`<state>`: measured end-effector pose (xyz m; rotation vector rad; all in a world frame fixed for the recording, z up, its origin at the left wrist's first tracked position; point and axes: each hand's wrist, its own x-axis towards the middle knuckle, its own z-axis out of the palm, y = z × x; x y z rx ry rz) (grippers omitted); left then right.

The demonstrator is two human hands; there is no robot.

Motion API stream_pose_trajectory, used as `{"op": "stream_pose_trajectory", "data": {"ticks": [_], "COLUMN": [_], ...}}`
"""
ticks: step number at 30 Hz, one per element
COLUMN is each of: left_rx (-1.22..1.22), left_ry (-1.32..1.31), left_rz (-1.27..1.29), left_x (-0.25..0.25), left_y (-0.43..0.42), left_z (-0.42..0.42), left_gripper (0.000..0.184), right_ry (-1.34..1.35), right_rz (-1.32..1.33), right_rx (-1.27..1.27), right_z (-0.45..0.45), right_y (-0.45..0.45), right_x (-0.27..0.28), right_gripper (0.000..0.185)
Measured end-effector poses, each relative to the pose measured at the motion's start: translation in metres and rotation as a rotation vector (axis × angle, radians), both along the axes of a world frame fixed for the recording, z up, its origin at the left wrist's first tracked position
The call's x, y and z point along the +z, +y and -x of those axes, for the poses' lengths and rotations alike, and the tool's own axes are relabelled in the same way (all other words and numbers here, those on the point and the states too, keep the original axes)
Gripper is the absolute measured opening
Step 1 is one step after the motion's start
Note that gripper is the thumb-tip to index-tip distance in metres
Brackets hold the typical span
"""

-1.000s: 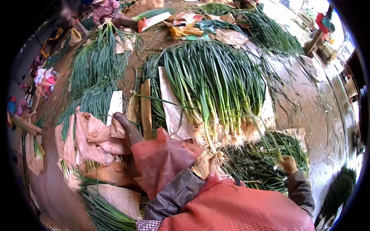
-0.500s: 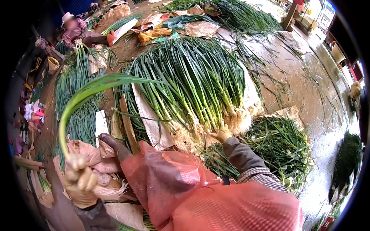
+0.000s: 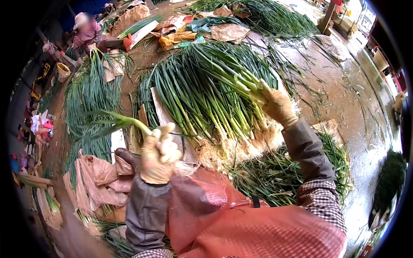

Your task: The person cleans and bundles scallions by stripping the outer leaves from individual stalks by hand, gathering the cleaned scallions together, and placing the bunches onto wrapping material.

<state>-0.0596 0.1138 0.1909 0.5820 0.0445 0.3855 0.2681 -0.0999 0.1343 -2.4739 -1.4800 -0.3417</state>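
Note:
My left hand (image 3: 159, 155), in a pale work glove, is closed around one green onion (image 3: 129, 120). Its leaves stick out to the left, and whitish roots show at the hand's right side. To the right, my right hand (image 3: 277, 105), gloved too, grips a bunch of green onions (image 3: 245, 81) by the root end, leaves pointing up and left. This bunch is held over a large pile of green onions (image 3: 185, 94), laid side by side with their bushy roots (image 3: 223, 150) toward me.
Loose green leaves (image 3: 275, 176) lie heaped below my right arm. Crumpled pinkish sacks (image 3: 97, 176) are at the left, beside another long onion pile (image 3: 92, 107). A person (image 3: 88, 32) sits at the far left. Wet floor (image 3: 335, 94) stretches along the right.
My left hand has moved right and up with the green onion. My right hand has risen from the roots at the pile's front edge and now holds a bunch.

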Motion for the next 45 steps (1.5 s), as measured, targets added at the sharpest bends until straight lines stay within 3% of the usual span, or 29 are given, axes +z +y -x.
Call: {"op": "stream_pose_trajectory", "data": {"ticks": [1, 3, 4, 6, 8, 9, 11, 13, 15, 18, 21, 22, 23, 25, 26, 27, 29, 30, 31, 33, 36, 37, 39, 41, 42, 43, 45], "left_rx": [-0.034, -0.097, -0.138, -0.092, -0.077, -0.074, -0.112, -0.113, -0.127, -0.077, 0.005, 0.056, 0.088, 0.094, 0.04, 0.044, 0.054, 0.12, 0.123, 0.045, 0.101, 0.135, 0.11, 0.087, 0.076, 0.056, -0.075], "left_ry": [0.102, 0.321, 0.296, 0.389, 0.488, 0.549, 0.577, 0.65, 0.604, 0.67, 0.739, 0.727, 0.613, 0.634, 0.619, 0.619, 0.706, 0.705, 0.705, 0.575, 0.606, 0.652, 0.701, 0.599, 0.617, 0.518, 0.388], "left_rz": [0.098, 0.33, 0.457, 0.602, 0.596, 0.601, 0.525, 0.501, 0.526, 0.401, 0.294, 0.233, 0.208, 0.125, 0.147, 0.145, 0.27, 0.203, 0.203, 0.305, 0.232, 0.224, 0.238, 0.42, 0.463, 0.594, 0.691], "left_x": [-0.03, -0.095, -0.123, -0.148, -0.157, -0.164, -0.177, -0.169, -0.175, -0.178, -0.181, -0.188, -0.189, -0.187, -0.189, -0.189, -0.189, -0.192, -0.193, -0.198, -0.215, -0.22, -0.193, -0.197, -0.188, -0.18, -0.205], "left_y": [-0.012, -0.058, -0.068, -0.096, -0.119, -0.129, -0.141, -0.144, -0.146, -0.148, -0.152, -0.156, -0.161, -0.164, -0.16, -0.16, -0.16, -0.162, -0.161, -0.161, -0.164, -0.165, -0.161, -0.162, -0.161, -0.162, -0.169], "left_z": [-0.01, -0.019, -0.017, -0.007, 0.003, 0.006, 0.006, -0.003, -0.004, -0.006, -0.007, -0.013, -0.019, -0.028, -0.027, -0.025, -0.019, -0.018, -0.016, -0.009, -0.009, -0.007, 0.0, 0.007, 0.007, 0.007, 0.009], "left_gripper": [0.031, 0.029, 0.031, 0.031, 0.031, 0.031, 0.031, 0.03, 0.028, 0.029, 0.033, 0.035, 0.034, 0.03, 0.026, 0.026, 0.025, 0.021, 0.021, 0.016, 0.015, 0.015, 0.017, 0.018, 0.017, 0.017, 0.02], "right_ry": [-0.048, 0.112, 0.252, 0.556, 0.748, 0.76, 0.71, 0.605, 0.508, 0.527, 1.362, 1.448, 1.348, 1.863, 1.804, 1.75, 1.618, 1.673, 1.782, 1.833, 1.814, 1.527, 1.035, 1.328, 1.469, 1.589, 1.687], "right_rz": [0.151, 0.441, 0.458, 0.497, 0.851, 0.86, 0.216, 0.222, 0.18, 0.565, 0.28, 0.073, 0.196, -0.082, -0.09, -0.263, -0.258, -0.004, 0.084, 0.06, -0.073, -0.192, -0.036, -0.359, -0.379, -0.084, 0.073], "right_rx": [-0.046, -0.039, 0.031, 0.141, 0.284, 0.286, -0.025, -0.157, 0.012, 0.101, -0.161, -0.035, 0.013, 0.001, -0.036, -0.068, -0.211, -0.127, 0.007, 0.013, -0.077, -0.149, -0.206, -0.32, -0.185, -0.271, -0.039], "right_z": [0.006, 0.057, 0.065, 0.08, 0.091, 0.091, 0.076, 0.066, 0.07, 0.069, 0.082, 0.102, 0.111, 0.132, 0.132, 0.131, 0.135, 0.135, 0.144, 0.153, 0.144, 0.134, 0.086, 0.072, 0.082, 0.099, 0.155], "right_y": [-0.001, -0.009, -0.043, -0.112, -0.148, -0.147, -0.133, -0.061, -0.008, 0.044, 0.036, 0.032, 0.029, 0.022, 0.019, 0.017, 0.012, 0.009, 0.004, 0.005, 0.011, 0.019, 0.012, 0.007, 0.011, 0.016, 0.028], "right_x": [-0.014, -0.098, -0.134, -0.205, -0.216, -0.218, -0.218, -0.165, -0.175, -0.193, -0.161, -0.126, -0.103, -0.096, -0.092, -0.1, -0.096, -0.091, -0.11, -0.112, -0.093, -0.112, -0.139, -0.15, -0.128, -0.109, -0.09], "right_gripper": [0.039, 0.042, 0.041, 0.04, 0.023, 0.023, 0.026, 0.028, 0.026, 0.018, 0.023, 0.022, 0.024, 0.033, 0.04, 0.041, 0.046, 0.053, 0.056, 0.056, 0.056, 0.053, 0.048, 0.049, 0.049, 0.055, 0.046]}}
